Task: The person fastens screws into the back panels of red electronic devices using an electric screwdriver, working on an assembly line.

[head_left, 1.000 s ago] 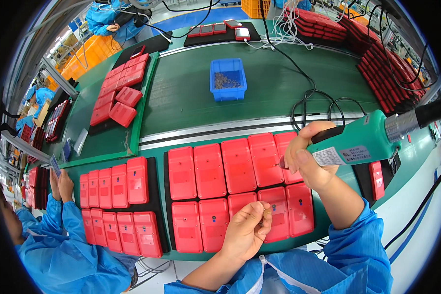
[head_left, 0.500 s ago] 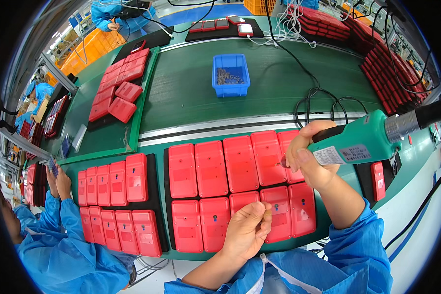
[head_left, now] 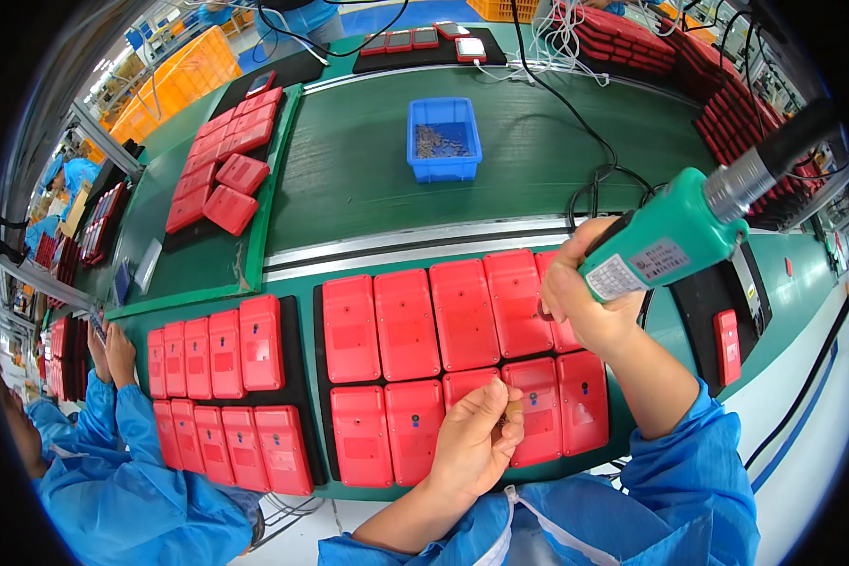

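Observation:
My right hand (head_left: pixel 590 297) is wrapped round a green electric screwdriver (head_left: pixel 665 236), over the upper right part of a batch of red device housings (head_left: pixel 462 316). The driver's tip is mostly hidden by my fingers. My left hand (head_left: pixel 476 436) is closed in a pinch above the lower row, with small dark screws (head_left: pixel 502 422) showing between the fingers. The housings lie in two rows on a black mat (head_left: pixel 322 415), backs up, with small holes in them. Some in the lower row carry a dark round spot.
A blue bin (head_left: pixel 443 170) of small metal parts stands on the green belt. More red housings lie in a second batch (head_left: pixel 259 344) on the left and on a green-edged board. A co-worker in blue sits at left. Stacks, cables and a lone red device (head_left: pixel 727 347) are at right.
The screwdriver has tilted, its cable end rising, and my right hand has shifted slightly left. My left fingers have parted a little, exposing the screws. A person at the far top left has moved.

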Tool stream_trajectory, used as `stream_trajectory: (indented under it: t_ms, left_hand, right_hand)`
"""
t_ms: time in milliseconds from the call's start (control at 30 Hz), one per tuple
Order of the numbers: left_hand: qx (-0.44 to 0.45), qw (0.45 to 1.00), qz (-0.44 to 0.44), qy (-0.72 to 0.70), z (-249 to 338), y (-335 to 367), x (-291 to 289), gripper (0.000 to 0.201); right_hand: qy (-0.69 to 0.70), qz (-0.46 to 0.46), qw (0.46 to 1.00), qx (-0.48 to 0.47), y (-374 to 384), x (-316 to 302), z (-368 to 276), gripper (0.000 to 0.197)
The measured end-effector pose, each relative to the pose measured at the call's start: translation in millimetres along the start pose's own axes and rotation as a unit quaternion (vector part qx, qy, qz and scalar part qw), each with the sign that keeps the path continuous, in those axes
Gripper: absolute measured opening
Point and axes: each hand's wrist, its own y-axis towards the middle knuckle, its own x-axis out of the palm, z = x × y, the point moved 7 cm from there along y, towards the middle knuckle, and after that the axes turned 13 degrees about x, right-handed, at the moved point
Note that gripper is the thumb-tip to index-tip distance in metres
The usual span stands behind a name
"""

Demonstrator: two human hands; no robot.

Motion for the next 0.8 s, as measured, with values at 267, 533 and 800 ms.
stream_trajectory:
  t_ms: [267,533,800]
  left_hand:
    - [0.017,0.999,0.021,0.024,8.6,3.0,7.5,0.022]
    - [0.040,0.999,0.020,0.005,10.0,3.4,1.8,0.022]
    - [0.028,0.999,0.017,-0.017,9.5,-0.6,9.1,0.025]
  right_hand:
    - [-0.003,-0.018,1.000,0.014,6.5,3.8,-1.8,0.019]
    - [0.060,0.046,0.997,0.033,-12.3,1.2,-19.2,0.026]
    - [0.185,-0.136,0.965,-0.124,-46.9,27.1,-80.6,0.040]
